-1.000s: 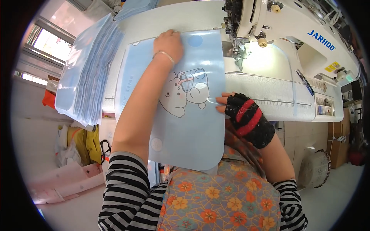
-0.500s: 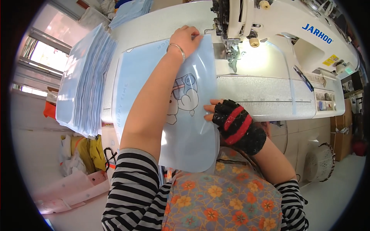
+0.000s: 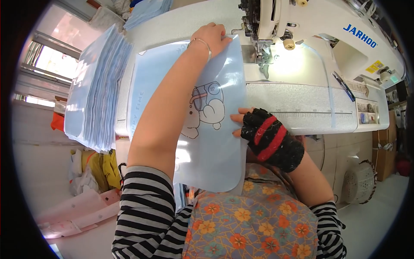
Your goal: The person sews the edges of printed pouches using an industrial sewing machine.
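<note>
A light-blue translucent plastic sheet (image 3: pixel 211 155) with a cartoon animal print lies over the table's front edge, its rounded near end hanging toward my lap. At its far right corner my left hand (image 3: pixel 210 39), bare with a bracelet at the wrist, has its fingers closed on the edge. Partway down the right edge, my right hand (image 3: pixel 269 137) wears a black and red fingerless glove. Its fingertips lie on the sheet; the thumb is hidden beneath. Just right of the far corner is the presser foot (image 3: pixel 264 54) of a white sewing machine (image 3: pixel 319 26), apart from the sheet.
A thick stack of similar blue sheets (image 3: pixel 95 90) stands at the left. More blue sheets (image 3: pixel 148 13) lie at the back. A dark pen-like tool (image 3: pixel 343 86) and a small parts tray (image 3: pixel 368 113) sit on the table's right. A white basket (image 3: pixel 359 183) stands on the floor.
My left hand and the sheet's far corner have shifted slightly away from me. My right hand keeps its place at the right edge. The view has moved a little.
</note>
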{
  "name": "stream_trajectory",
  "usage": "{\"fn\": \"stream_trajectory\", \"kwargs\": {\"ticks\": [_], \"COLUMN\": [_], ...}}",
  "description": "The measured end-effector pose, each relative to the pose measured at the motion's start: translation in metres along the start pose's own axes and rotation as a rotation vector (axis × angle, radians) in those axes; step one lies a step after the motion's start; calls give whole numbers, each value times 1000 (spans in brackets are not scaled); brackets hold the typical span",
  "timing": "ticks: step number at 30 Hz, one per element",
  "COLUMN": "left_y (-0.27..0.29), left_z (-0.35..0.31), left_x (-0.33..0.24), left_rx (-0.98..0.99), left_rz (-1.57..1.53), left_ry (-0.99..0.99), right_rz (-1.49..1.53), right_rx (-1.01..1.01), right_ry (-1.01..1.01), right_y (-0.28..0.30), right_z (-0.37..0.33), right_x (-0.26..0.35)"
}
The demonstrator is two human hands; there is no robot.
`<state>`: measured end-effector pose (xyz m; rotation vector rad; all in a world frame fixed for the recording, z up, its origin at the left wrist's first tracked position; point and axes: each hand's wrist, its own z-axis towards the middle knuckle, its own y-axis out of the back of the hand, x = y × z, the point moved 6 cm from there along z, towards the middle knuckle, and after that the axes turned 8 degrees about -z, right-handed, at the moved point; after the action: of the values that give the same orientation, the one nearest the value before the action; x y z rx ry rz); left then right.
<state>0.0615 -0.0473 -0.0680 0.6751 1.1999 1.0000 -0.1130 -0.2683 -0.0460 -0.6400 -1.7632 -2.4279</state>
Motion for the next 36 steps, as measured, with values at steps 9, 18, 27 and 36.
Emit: {"fn": "stream_trajectory", "kwargs": {"ticks": [9,18,27,36], "left_y": [-12,-7,-14,-25], "left_z": [-14,-23,-13,-18], "left_x": [0,8,11,10], "left_rx": [-70,-244,-14,-83], "left_rz": [-33,-224,-391,-276], "left_ry": [-37,-119,66,-57], "right_rz": [1285,1222,-34,-26], "right_rx": [-265,-127,-240,-84], "right_ry": [-861,-1030,-407,-469], "right_y": [-4,-7,3,-4], "right_z": [12,22,28,29], "right_x": [-53,-61,-33,-32]}}
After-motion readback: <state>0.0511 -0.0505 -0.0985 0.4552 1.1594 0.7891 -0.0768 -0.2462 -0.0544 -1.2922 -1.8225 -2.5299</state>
